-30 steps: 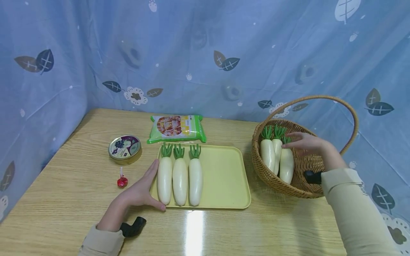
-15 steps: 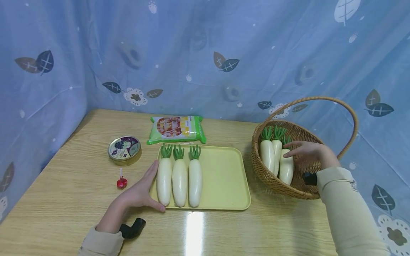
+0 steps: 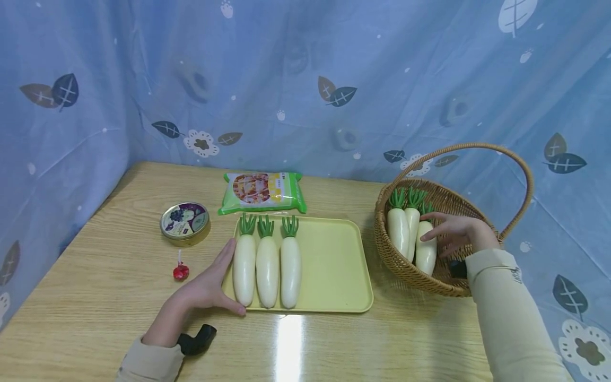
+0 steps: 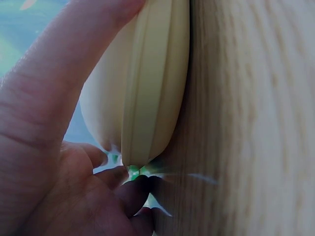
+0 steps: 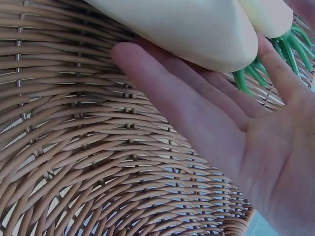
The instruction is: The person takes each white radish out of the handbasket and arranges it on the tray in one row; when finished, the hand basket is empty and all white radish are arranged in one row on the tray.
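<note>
In the head view, three white radishes (image 3: 290, 271) with green tops lie side by side on a yellow tray (image 3: 334, 265). My left hand (image 3: 207, 286) rests at the tray's near left corner, thumb by the front rim and extended fingers along the left side. The left wrist view shows the thumb against the tray rim (image 4: 152, 88). Three more radishes lean in a wicker basket (image 3: 406, 270) at the right. My right hand (image 3: 458, 232) is inside it at the rightmost radish (image 3: 426, 254). Its fingers stretch along and under that radish (image 5: 197, 34), without visibly closing round it.
A green food packet (image 3: 263, 192) lies behind the tray. Left of the tray are a round tin (image 3: 185, 223) and a red lollipop (image 3: 181, 272). The basket's tall handle (image 3: 477, 145) arches above the right hand. A blue patterned curtain (image 3: 286, 79) hangs behind the table.
My right hand has moved left and slightly down within the basket, onto the rightmost radish. My left hand and the tray have stayed in place.
</note>
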The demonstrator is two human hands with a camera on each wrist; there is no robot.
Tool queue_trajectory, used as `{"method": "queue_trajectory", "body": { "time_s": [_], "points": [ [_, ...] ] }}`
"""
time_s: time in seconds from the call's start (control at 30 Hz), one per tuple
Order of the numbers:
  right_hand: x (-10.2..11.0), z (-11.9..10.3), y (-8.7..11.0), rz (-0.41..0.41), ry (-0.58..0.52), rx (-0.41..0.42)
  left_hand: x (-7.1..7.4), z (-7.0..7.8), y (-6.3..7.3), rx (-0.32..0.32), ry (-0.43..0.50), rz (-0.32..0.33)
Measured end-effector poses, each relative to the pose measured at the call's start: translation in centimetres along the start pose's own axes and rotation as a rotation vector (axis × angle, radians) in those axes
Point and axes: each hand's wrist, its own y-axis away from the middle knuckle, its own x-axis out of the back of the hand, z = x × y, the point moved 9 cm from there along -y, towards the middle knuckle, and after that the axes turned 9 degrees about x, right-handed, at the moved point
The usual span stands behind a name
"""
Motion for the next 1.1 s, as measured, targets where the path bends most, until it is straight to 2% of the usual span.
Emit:
{"method": "queue_trajectory", "body": {
  "time_s": [0.4, 0.83, 1.1],
  "points": [
    [-0.11, -0.08, -0.31, 0.039, 0.035, -0.009, 0.02, 0.30, 0.19, -0.004, 0.010, -0.005],
    [-0.06, -0.27, -0.33, 0.098, 0.098, -0.057, 0.00, 0.14, 0.10, -0.012, 0.008, 0.000],
    [0.19, -0.50, -0.05, 0.107, 0.145, -0.044, 0.03, 0.23, 0.12, -0.015, 0.011, 0.000]
  ]
}}
